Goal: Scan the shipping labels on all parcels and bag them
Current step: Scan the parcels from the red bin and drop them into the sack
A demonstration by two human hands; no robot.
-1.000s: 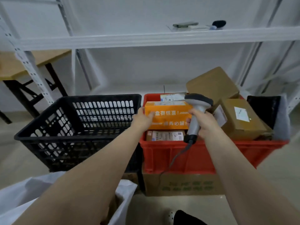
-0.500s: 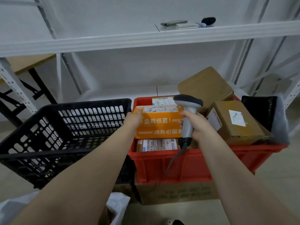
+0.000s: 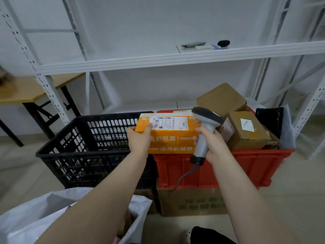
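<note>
My left hand (image 3: 139,140) gripped the orange parcel (image 3: 173,139), lifted above the red crate (image 3: 246,166) at 12 o'clock, shipping label (image 3: 168,123) newly tilted upward. My right hand (image 3: 212,145) clasped the barcode scanner (image 3: 206,125) at its 3 o'clock: scan-ready.

We list: left hand (image 3: 139,140) and right hand (image 3: 213,143), bare; forearms (image 3: 105,199) bare likewise. Near edge: our black garment (image 3: 211,235); pale perforated shoe (image 3: 186,234), partly cropped.

Two crates are counted: a red crate (image 3: 246,166) and, left of it, a black crate (image 3: 84,152). Above the red crate one orange parcel (image 3: 168,138) and one scanner (image 3: 204,132) are seen. Two more are counted inside it (a plain brown box (image 3: 221,97), a labelled brown box (image 3: 246,134)).
</note>
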